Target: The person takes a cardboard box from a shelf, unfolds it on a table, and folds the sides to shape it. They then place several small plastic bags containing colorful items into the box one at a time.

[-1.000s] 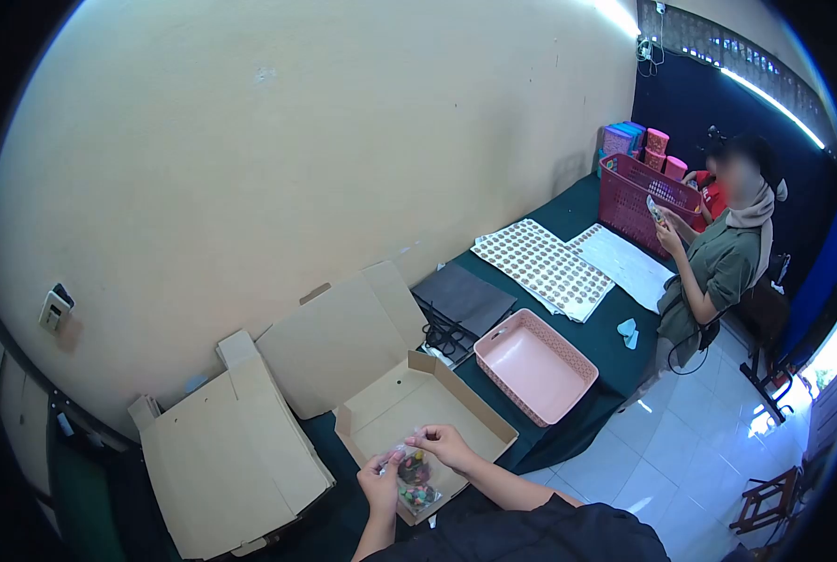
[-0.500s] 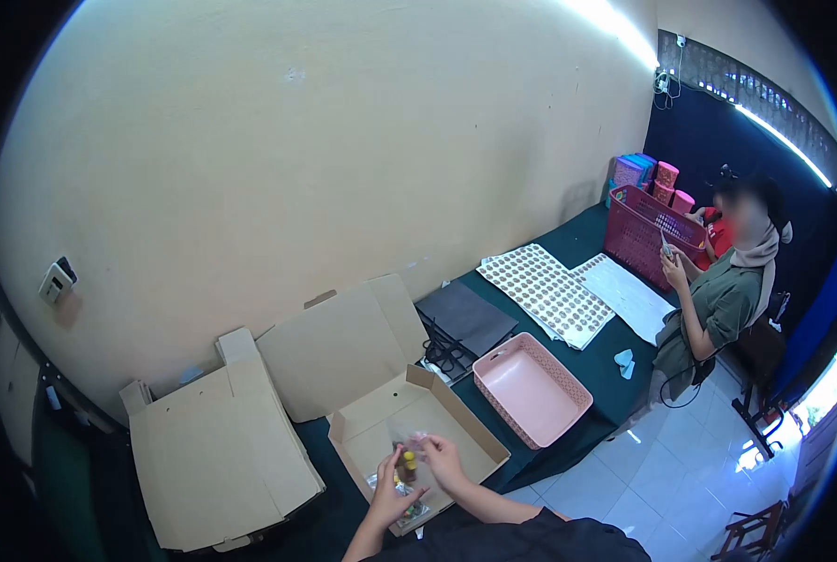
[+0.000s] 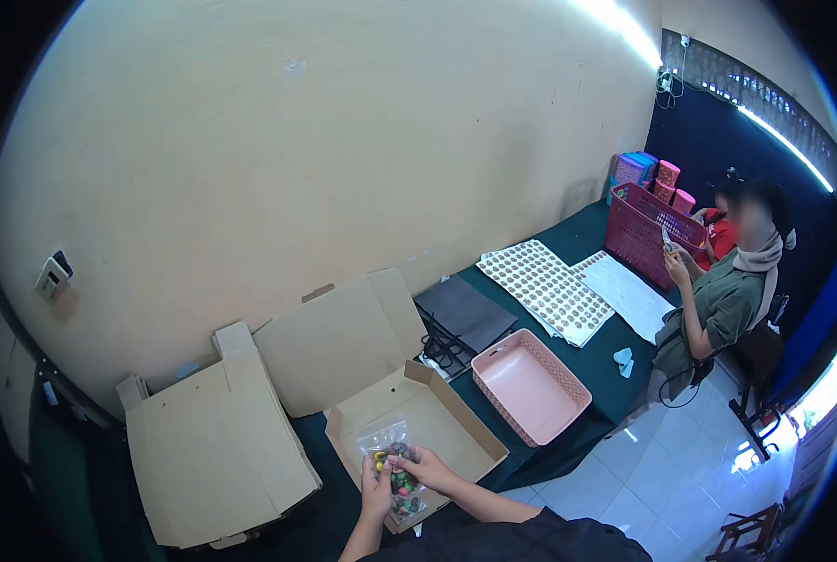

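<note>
Both hands are over the near end of an open cardboard box. A clear plastic bag with small coloured pieces in it, yellow, green and dark, is between my fingers. My left hand grips its left side, thumb up. On the other side my right hand pinches it, with the fingertips of both hands close together. Below the hands, a bagged bunch of similar coloured pieces shows low in the box. What the pieces are is too small to make out.
A closed cardboard box lies at left. Right of the open box are a pink basket, a dark bag with cords and printed sticker sheets. Beyond them stand a maroon basket and a person holding a small object.
My hands have come closer together and now grip the bag from both sides. Its clear upper part now spreads out above the fingers. The other person stays in place.
</note>
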Available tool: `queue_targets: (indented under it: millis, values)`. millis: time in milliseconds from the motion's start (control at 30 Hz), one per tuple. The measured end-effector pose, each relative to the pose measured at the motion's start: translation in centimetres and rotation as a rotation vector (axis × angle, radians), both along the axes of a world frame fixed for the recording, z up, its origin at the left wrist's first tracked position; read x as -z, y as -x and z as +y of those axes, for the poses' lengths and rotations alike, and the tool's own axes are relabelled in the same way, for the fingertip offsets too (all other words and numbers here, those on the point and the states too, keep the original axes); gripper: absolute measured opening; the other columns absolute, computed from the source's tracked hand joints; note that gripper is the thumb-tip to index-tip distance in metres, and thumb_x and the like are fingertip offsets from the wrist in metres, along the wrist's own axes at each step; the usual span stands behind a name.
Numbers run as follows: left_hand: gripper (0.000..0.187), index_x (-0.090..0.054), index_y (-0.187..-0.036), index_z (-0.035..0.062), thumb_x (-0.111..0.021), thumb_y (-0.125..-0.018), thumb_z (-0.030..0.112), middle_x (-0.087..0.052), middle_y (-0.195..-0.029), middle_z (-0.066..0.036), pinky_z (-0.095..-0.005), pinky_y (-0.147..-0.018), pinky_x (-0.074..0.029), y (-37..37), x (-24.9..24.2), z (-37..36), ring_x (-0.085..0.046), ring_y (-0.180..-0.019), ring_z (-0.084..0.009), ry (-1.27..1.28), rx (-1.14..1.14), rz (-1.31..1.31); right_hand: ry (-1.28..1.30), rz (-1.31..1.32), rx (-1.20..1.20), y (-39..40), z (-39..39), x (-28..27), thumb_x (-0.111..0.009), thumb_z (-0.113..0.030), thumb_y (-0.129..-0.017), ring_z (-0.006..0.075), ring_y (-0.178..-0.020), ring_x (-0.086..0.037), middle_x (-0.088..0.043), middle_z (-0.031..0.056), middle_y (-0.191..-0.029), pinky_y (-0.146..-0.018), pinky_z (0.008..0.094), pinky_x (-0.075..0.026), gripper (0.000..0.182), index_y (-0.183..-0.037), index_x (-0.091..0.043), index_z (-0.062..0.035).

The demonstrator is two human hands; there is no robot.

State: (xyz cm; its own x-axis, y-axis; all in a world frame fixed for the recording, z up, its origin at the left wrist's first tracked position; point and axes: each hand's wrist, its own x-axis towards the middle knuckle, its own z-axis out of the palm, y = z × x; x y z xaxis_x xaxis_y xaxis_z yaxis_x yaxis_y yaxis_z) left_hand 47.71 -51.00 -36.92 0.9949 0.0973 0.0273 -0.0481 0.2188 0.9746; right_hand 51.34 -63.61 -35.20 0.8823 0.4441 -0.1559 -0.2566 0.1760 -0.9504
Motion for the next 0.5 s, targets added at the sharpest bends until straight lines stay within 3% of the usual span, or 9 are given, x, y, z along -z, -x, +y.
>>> queue_targets:
  millis: [167, 233, 267, 300, 367, 400, 433, 500]
  values:
    - [0.031, -0.037, -0.119, 0.0013, -0.042, -0.092, 0.016, -0.051, -0.107, -0.01, -0.027, -0.083, -0.041, 0.0, -0.6, 0.9, -0.05, -0.097, -0.0152, 0.031, 0.037, -0.003, -0.053, 0.147, -0.172, -0.8, -0.9, -0.2, -0.054, -0.026, -0.087, 0.0101, -0.088, -0.053, -0.057, 0.0023, -0.097, -0.073, 0.0225, -0.043, 0.04, -0.121, -0.046, -0.007]
    - [0.031, -0.037, -0.119, 0.001, -0.041, -0.092, 0.016, -0.05, -0.107, -0.009, -0.0273, -0.085, -0.04, 0.1, -0.6, 1.8, -0.049, -0.099, -0.0151, 0.067, 0.157, 0.044, -0.11, -0.017, 0.138, -0.8, -1.0, -0.4, -0.054, -0.024, -0.087, 0.0127, -0.097, -0.051, -0.055, 0.0051, -0.105, -0.08, 0.0259, -0.042, 0.037, -0.118, -0.049, -0.0053]
    - [0.032, -0.037, -0.12, 0.0009, -0.042, -0.092, 0.017, -0.049, -0.109, -0.009, -0.0272, -0.085, -0.04, 0.0, -0.7, 2.5, -0.049, -0.099, -0.0153, -0.079, 0.239, 0.063, -0.107, -0.072, 0.105, -1.4, -1.6, -0.5, -0.054, -0.022, -0.087, 0.0141, -0.105, -0.047, -0.051, 0.0082, -0.115, -0.085, 0.0279, -0.04, 0.034, -0.115, -0.051, -0.0032]
    - [0.035, -0.036, -0.12, 0.001, -0.043, -0.092, 0.019, -0.049, -0.109, -0.01, -0.0272, -0.084, -0.04, 0.0, -1.6, 2.9, -0.049, -0.098, -0.015, -0.122, 0.339, 0.077, -0.056, -0.106, 0.153, -1.6, -1.8, -0.6, -0.056, -0.02, -0.086, 0.0137, -0.099, -0.052, -0.057, 0.0081, -0.107, -0.083, 0.0274, -0.041, 0.028, -0.107, -0.056, -0.0015]
    - [0.038, -0.035, -0.12, 0.0011, -0.048, -0.089, 0.018, -0.048, -0.109, -0.011, -0.0274, -0.082, -0.042, 0.1, -2.4, 2.1, -0.049, -0.097, -0.0137, -0.095, 0.188, -0.004, 0.064, -0.127, 0.037, -2.5, -2.6, 0.5, -0.058, -0.02, -0.085, 0.0135, -0.089, -0.056, -0.063, 0.0063, -0.092, -0.08, 0.0272, -0.043, 0.023, -0.096, -0.062, -0.0006]
    - [0.033, -0.044, -0.111, 0.0009, -0.057, -0.084, 0.012, -0.053, -0.102, -0.01, -0.0255, -0.077, -0.043, 0.3, -4.1, 1.5, -0.051, -0.091, -0.0109, 0.054, 0.109, 0.025, 0.102, -0.147, 0.033, -1.9, -2.3, -1.0, -0.059, -0.02, -0.084, 0.0133, -0.08, -0.058, -0.064, 0.0052, -0.08, -0.078, 0.027, -0.044, 0.021, -0.088, -0.064, -0.0003]
    - [0.033, -0.044, -0.111, 0.0009, -0.057, -0.084, 0.012, -0.053, -0.102, -0.01, -0.0255, -0.077, -0.043, -0.2, -2.9, 1.9, -0.051, -0.091, -0.0109, 0.055, 0.109, 0.026, 0.104, -0.146, 0.033, -1.8, -2.2, -1.0, -0.059, -0.02, -0.084, 0.0133, -0.08, -0.058, -0.064, 0.0052, -0.08, -0.078, 0.027, -0.044, 0.021, -0.088, -0.064, -0.0003]
    - [0.022, -0.054, -0.094, 0.0006, -0.065, -0.077, 0.007, -0.058, -0.088, -0.007, -0.0233, -0.07, -0.043, -1.4, -0.8, 2.8, -0.053, -0.081, -0.0091, -0.073, 0.065, 0.008, 0.287, -0.308, -0.032, -1.4, -2.2, -0.9, -0.059, -0.02, -0.084, 0.0131, -0.081, -0.058, -0.065, 0.007, -0.083, -0.077, 0.027, -0.044, 0.021, -0.089, -0.064, -0.0001]
